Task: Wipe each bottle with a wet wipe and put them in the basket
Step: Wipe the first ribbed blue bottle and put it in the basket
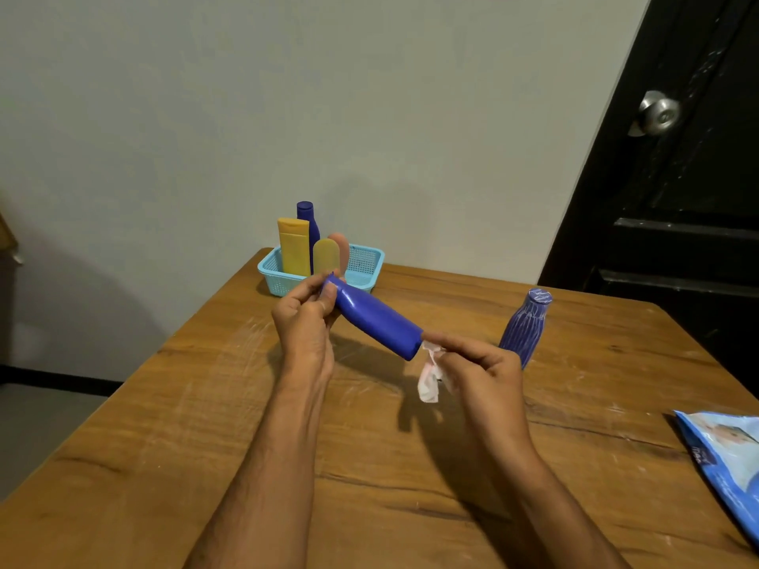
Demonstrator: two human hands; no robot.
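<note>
The left hand (306, 318) grips the cap end of a blue bottle (376, 320), held tilted above the counter (205, 425). The right hand (478, 369) pinches a crumpled wipe (429, 379) against the bottle's base. Behind them the basket (365, 260) holds a yellow bottle (293, 246), a dark blue bottle (308, 215) and two small tubes (332, 252). A ribbed bottle (527, 326) stands just beside the right hand; a wipe pack (723, 457) lies at the right edge
</note>
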